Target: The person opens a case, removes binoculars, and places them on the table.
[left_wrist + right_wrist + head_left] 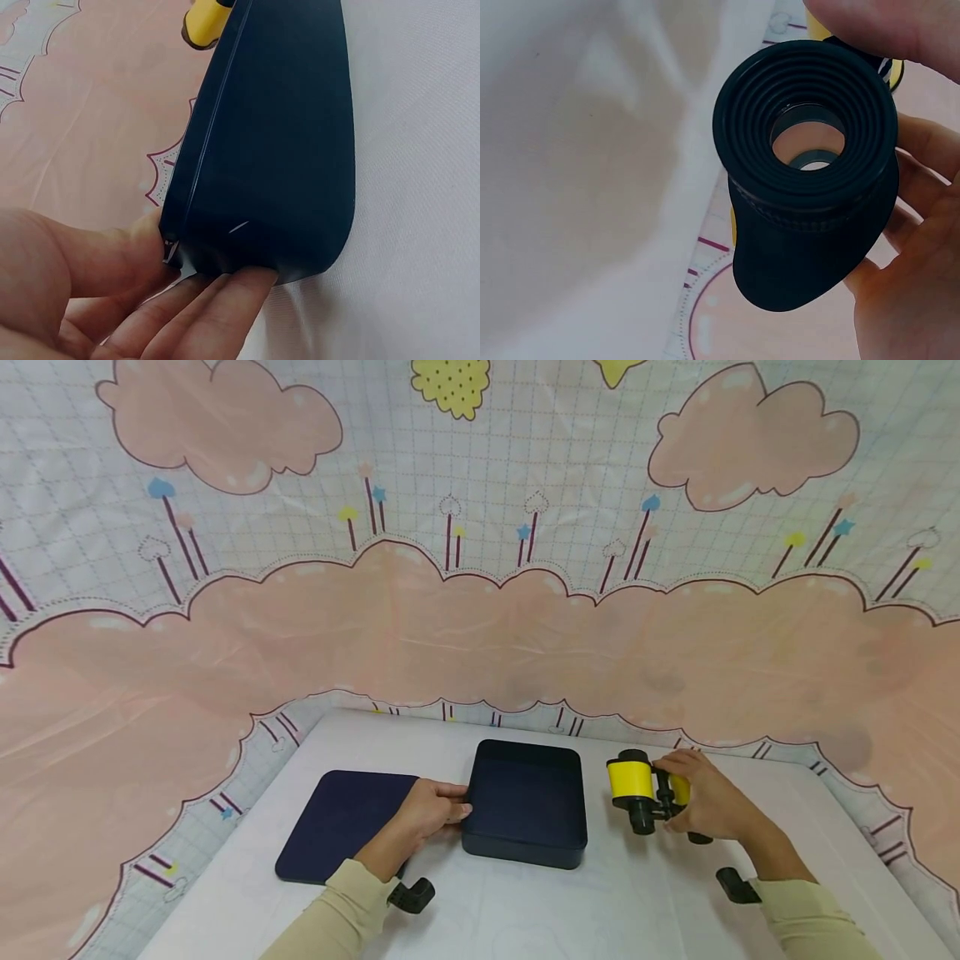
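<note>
A dark navy rectangular box (525, 802) with its top open stands near the middle of the white table. My left hand (431, 810) is at its left side, and in the left wrist view the thumb lies at the box's rim while the fingers press the outer wall (277, 150). To the right of the box, my right hand (708, 797) grips yellow and black binoculars (632, 781) by their right barrel. Close up in the right wrist view, a round black eyecup (735, 127) of the binoculars faces the camera.
A flat dark navy lid (337, 827) lies left of the box, partly under the left forearm. Behind the white table (600, 910) hangs a cloud-patterned cloth (480, 635). Black wrist-camera mounts (412, 896) stick out from both wrists.
</note>
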